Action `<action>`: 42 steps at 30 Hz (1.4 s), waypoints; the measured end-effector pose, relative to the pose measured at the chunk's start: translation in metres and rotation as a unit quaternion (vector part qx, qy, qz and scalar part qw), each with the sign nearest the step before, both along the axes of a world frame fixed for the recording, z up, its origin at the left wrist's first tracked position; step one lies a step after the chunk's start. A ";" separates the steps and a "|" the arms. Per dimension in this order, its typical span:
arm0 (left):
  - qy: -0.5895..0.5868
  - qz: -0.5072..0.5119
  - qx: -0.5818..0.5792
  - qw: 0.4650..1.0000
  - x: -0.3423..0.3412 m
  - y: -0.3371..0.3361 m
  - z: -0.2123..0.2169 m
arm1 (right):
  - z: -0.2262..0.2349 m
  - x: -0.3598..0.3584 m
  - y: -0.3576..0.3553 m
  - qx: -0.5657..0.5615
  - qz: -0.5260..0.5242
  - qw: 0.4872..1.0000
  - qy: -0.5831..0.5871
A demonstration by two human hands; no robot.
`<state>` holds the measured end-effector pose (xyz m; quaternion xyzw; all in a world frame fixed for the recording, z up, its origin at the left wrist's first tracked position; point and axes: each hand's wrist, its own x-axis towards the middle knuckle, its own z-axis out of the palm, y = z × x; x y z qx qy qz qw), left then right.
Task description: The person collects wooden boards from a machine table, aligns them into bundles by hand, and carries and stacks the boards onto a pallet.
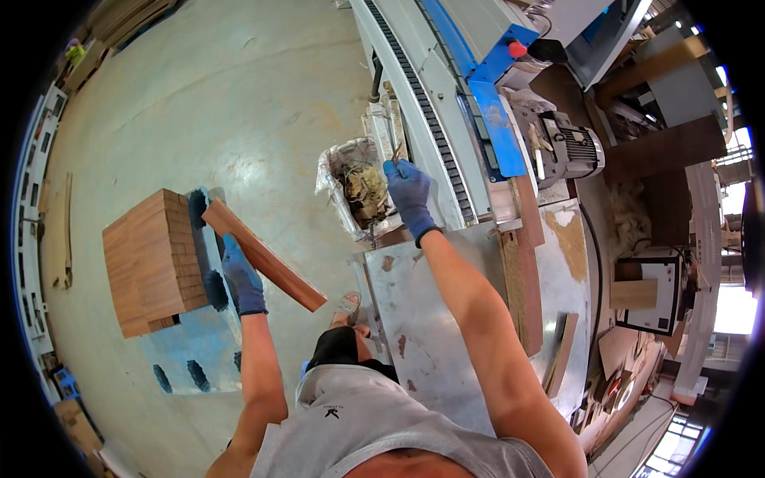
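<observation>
My left hand [244,277], in a blue work glove, is closed on a narrow reddish-brown wood board [275,267]. The board slants beside a stack of similar boards [151,263], which rests on a blue pallet [179,350] with oval openings. My right hand [411,195], gloved in blue too, is closed at the edge of the long machine. Something thin and dark shows at its fingertips, too small to make out. Just left of that hand stands a lined waste bin [328,179] holding tangled, straw-coloured scraps [365,190].
The machine [442,135] has a black chain track, a blue guard and a red knob [516,49]. A metal table [430,319] lies before me, with wood strips [522,295] along its right side. A motor [570,143] sits beyond. Concrete floor [255,95] spreads at left.
</observation>
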<state>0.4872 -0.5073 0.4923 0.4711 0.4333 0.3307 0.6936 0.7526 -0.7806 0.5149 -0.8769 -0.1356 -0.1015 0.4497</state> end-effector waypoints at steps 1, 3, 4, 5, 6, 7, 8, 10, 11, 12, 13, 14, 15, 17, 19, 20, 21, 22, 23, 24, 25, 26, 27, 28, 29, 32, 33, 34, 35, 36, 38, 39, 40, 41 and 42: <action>-0.018 0.004 -0.021 1.000 -0.003 0.005 -0.006 | -0.004 0.002 0.009 0.002 0.006 1.000 0.003; -0.010 -0.004 -0.021 1.000 0.002 0.003 -0.015 | -0.016 0.014 0.015 -0.020 0.003 1.000 0.019; -0.004 -0.012 -0.017 1.000 0.004 0.002 -0.019 | -0.023 0.017 0.020 -0.038 0.003 0.999 0.020; -0.003 -0.011 -0.019 1.000 0.006 0.002 -0.022 | -0.029 0.021 0.023 -0.039 0.003 0.999 0.020; -0.015 -0.007 -0.021 1.000 0.008 0.000 -0.025 | -0.035 0.024 0.026 -0.058 0.010 0.997 0.046; -0.023 -0.001 -0.023 0.999 0.007 0.001 -0.031 | -0.047 0.026 0.030 -0.077 0.017 0.994 0.074; -0.023 -0.004 -0.025 0.999 0.008 0.000 -0.037 | -0.061 0.032 0.029 -0.094 0.017 0.994 0.053; -0.031 -0.004 -0.035 0.999 0.009 -0.001 -0.046 | -0.076 0.040 0.022 -0.104 -0.014 0.994 0.043; -0.027 -0.009 -0.036 0.999 0.008 -0.003 -0.044 | -0.077 0.035 0.022 -0.114 -0.036 0.992 0.038; -0.013 -0.018 -0.051 0.998 0.008 -0.007 -0.042 | -0.077 0.032 0.017 -0.115 -0.042 0.992 0.042; 0.000 -0.029 -0.067 0.997 0.009 -0.011 -0.041 | -0.075 0.030 0.007 -0.109 -0.020 0.992 0.055; 0.006 -0.026 -0.062 0.998 0.000 -0.007 -0.040 | -0.066 0.020 0.011 -0.095 0.014 0.993 0.070; 0.002 -0.017 -0.047 0.999 -0.007 -0.005 -0.041 | -0.057 0.007 0.012 -0.091 0.016 0.993 0.075; -0.002 -0.014 -0.032 0.999 -0.010 -0.007 -0.035 | -0.033 -0.031 0.002 -0.072 0.077 0.994 0.024; 0.050 -0.106 -0.020 0.993 0.001 -0.022 -0.013 | 0.011 -0.080 -0.015 0.046 0.049 0.978 0.200; 0.070 -0.086 0.004 0.994 0.005 -0.017 -0.019 | 0.013 -0.107 -0.021 0.065 0.083 0.983 0.148; 0.065 -0.106 0.001 0.992 0.020 -0.029 -0.008 | 0.013 -0.132 -0.037 0.073 0.090 0.986 0.120; 0.056 -0.157 -0.011 0.986 0.037 -0.049 0.016 | 0.013 -0.159 -0.052 0.082 0.099 0.987 0.095; 0.048 -0.202 -0.017 0.978 0.047 -0.064 0.034 | 0.023 -0.184 -0.056 0.097 0.105 0.985 0.094; 0.022 -0.232 -0.007 0.972 0.052 -0.073 0.039 | 0.046 -0.206 -0.058 0.037 0.096 0.992 0.070; 0.017 -0.256 -0.006 0.967 0.060 -0.093 0.051 | 0.072 -0.220 -0.063 -0.027 0.077 0.996 0.048; 0.017 -0.296 -0.003 0.955 0.069 -0.119 0.071 | 0.090 -0.229 -0.069 -0.029 0.045 0.998 0.041; 0.016 -0.338 0.002 0.941 0.075 -0.145 0.088 | 0.105 -0.237 -0.075 -0.066 0.039 0.995 0.062; 0.007 -0.372 0.006 0.928 0.072 -0.168 0.099 | 0.114 -0.243 -0.084 -0.102 0.031 0.991 0.085; -0.003 -0.409 0.005 0.912 0.073 -0.198 0.113 | 0.116 -0.251 -0.093 -0.104 -0.010 0.991 0.080; 0.001 -0.474 -0.066 0.878 0.057 -0.271 0.142 | 0.116 -0.278 -0.131 -0.113 -0.133 0.983 0.059; -0.004 -0.499 -0.064 0.864 0.053 -0.287 0.139 | 0.115 -0.287 -0.154 -0.112 -0.162 0.979 0.055; -0.012 -0.591 -0.040 0.805 0.048 -0.299 0.132 | 0.115 -0.299 -0.182 -0.096 -0.197 0.975 0.034; -0.018 -0.674 -0.015 0.738 0.045 -0.313 0.129 | 0.118 -0.313 -0.210 -0.080 -0.229 0.970 0.015; -0.061 -0.670 -0.130 0.728 0.031 -0.343 0.144 | 0.123 -0.328 -0.240 -0.091 -0.268 0.959 -0.018; -0.077 -0.688 0.003 0.722 0.026 -0.366 0.111 | 0.114 -0.358 -0.308 -0.123 -0.357 0.926 -0.027; -0.090 -0.681 0.133 0.714 0.022 -0.371 0.090 | 0.105 -0.372 -0.346 -0.163 -0.388 0.905 -0.064; -0.050 -0.670 0.316 0.670 0.024 -0.370 0.079 | 0.101 -0.385 -0.386 -0.175 -0.416 0.890 -0.057; -0.050 -0.671 0.320 0.667 0.027 -0.365 0.061 | 0.102 -0.394 -0.420 -0.176 -0.437 0.882 -0.025; -0.019 -0.643 0.448 0.621 0.030 -0.358 0.042 | 0.096 -0.401 -0.456 -0.211 -0.462 0.861 -0.013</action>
